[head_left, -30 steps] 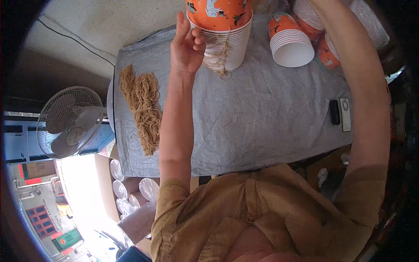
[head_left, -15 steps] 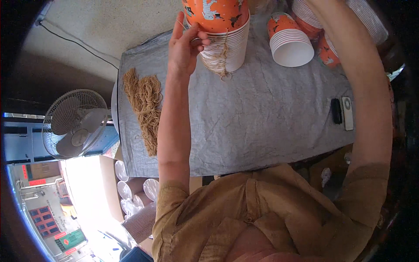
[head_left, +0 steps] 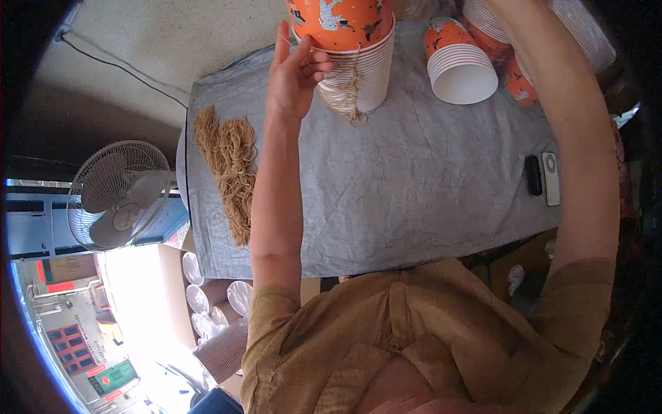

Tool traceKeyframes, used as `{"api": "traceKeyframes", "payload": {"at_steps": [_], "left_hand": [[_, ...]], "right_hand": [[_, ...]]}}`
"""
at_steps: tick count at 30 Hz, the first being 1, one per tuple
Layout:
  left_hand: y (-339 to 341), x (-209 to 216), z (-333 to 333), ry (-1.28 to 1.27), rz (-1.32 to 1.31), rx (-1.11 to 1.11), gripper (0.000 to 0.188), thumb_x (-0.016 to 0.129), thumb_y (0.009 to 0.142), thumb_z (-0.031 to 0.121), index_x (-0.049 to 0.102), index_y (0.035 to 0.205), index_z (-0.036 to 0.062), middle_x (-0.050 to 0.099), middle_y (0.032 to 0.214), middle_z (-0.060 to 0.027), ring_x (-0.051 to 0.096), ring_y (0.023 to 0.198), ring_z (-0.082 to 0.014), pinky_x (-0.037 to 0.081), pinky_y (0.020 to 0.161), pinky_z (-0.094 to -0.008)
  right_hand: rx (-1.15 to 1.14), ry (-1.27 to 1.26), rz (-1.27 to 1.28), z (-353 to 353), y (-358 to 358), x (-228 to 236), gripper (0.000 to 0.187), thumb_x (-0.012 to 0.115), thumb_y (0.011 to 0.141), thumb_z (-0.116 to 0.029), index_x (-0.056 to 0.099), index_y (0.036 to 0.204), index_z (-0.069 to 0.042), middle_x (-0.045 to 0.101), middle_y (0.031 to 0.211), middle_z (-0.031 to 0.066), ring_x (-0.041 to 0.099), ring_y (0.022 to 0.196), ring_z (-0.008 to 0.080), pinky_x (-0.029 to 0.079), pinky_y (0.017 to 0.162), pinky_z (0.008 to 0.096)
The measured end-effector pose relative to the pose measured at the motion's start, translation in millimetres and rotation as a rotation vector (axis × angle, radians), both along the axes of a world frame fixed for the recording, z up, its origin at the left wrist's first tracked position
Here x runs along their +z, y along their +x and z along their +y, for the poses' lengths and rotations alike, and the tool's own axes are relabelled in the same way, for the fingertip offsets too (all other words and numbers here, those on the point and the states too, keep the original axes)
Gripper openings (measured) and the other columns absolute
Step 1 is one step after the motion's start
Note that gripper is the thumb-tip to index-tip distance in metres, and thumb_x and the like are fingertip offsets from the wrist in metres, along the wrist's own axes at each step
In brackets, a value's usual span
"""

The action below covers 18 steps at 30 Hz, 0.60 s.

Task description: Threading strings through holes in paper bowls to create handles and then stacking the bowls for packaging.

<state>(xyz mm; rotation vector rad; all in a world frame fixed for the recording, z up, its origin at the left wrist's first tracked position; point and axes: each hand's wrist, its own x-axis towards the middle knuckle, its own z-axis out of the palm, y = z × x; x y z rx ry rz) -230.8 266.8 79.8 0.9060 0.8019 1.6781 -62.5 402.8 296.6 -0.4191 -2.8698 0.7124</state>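
- At the top centre of the frame, a tall nested stack of orange-printed paper tubs with white ribbed rims (head_left: 376,72) lies tilted on the table, its orange end cut by the upper edge; loops of thin tan twine (head_left: 355,79) cross its rims.
- Just left of it, the bare left hand (head_left: 293,86) has its thumb raised apart from loosely bent fingers, whose tips lie over the rims; a fine pale strand (head_left: 295,55) crosses between them. I cannot tell whether it is pinched.
- Compared with one second ago, those fingers reach further across the stack, and the strand, hard to make out then, now shows. Against half a second ago, the pose is almost the same.
- Past the upper edge, the right hand is hidden, so I cannot tell its state; only its bare forearm (head_left: 558,90) runs down the right side.
- Left of centre, a loose skein of tan twine (head_left: 231,176) lies unmoved on the grey sheet-covered table (head_left: 414,193).
- At upper right, a shorter stack of matching tubs (head_left: 452,58) lies with its white mouth facing down-frame.
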Motion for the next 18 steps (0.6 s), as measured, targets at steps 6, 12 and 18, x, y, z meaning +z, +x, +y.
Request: {"api": "traceKeyframes", "payload": {"at_steps": [6,12,18], "left_hand": [[1.2,-15.1,13.3,0.013,-0.304,-0.049,0.068,0.057,0.1,0.018,0.019,0.157,0.019,0.068,0.083,-0.0066,0.067,0.069,-0.019,0.052,0.055,-0.0227],[-1.8,-48.7,14.4,0.096,-0.665,-0.202,0.041,0.053,0.102,0.021,0.048,0.141,0.0138,0.069,0.097,-0.0096,0.066,0.084,-0.0229,0.057,0.065,-0.024],[65.5,-126.4,-28.9,-0.17,0.039,0.337,0.016,0.064,0.097,0.019,0.063,0.104,0.0051,0.065,0.086,-0.0023,0.063,0.075,-0.0139,0.054,0.071,-0.0292]], "right_hand": [[-0.092,-0.037,0.008,0.8,9.7,-6.7,0.095,0.089,0.061,-0.036,0.05,0.137,0.005,0.061,0.13,0.0206,0.059,0.116,0.0275,0.049,0.097,0.0349],[-0.035,0.007,0.18,3.8,26.2,-17.3,0.078,0.085,0.069,-0.034,0.056,0.13,0.004,0.065,0.123,0.0204,0.062,0.109,0.0279,0.05,0.093,0.0343],[-0.546,-0.017,0.434,15.8,152.3,-107.1,0.074,0.077,0.081,-0.04,0.053,0.134,0.005,0.063,0.121,0.0162,0.058,0.118,0.0222,0.047,0.096,0.0328]]}}
